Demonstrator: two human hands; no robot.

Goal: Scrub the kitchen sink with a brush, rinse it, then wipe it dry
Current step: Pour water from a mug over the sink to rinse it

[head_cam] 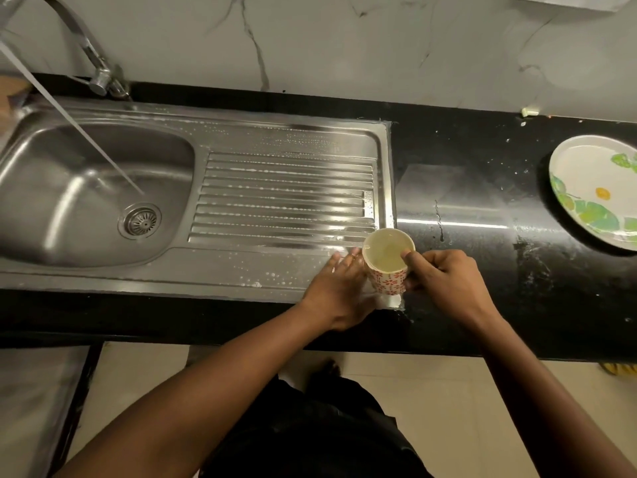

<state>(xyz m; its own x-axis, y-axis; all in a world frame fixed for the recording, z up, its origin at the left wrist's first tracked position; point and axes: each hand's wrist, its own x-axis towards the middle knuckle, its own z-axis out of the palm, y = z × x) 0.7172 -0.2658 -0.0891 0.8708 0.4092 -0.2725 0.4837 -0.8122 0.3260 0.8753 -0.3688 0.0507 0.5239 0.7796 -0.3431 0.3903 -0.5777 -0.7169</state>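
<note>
A steel sink (86,243) with a ribbed drainboard (282,198) is set in a black counter. Soapy droplets dot its rim and drainboard. Water streams from the tap (100,75) into the basin near the drain (140,220). My right hand (444,274) grips a white cup with red flower print (387,260), tilted over the sink's front right corner, with water inside. My left hand (339,288) lies flat with spread fingers on the wet rim beside the cup. No brush is visible.
A white plate with green leaf print (596,191) lies on the wet black counter (482,201) at the right. A marble wall (344,46) rises behind. A small pale object (530,111) sits at the wall's base. My feet and tiled floor show below.
</note>
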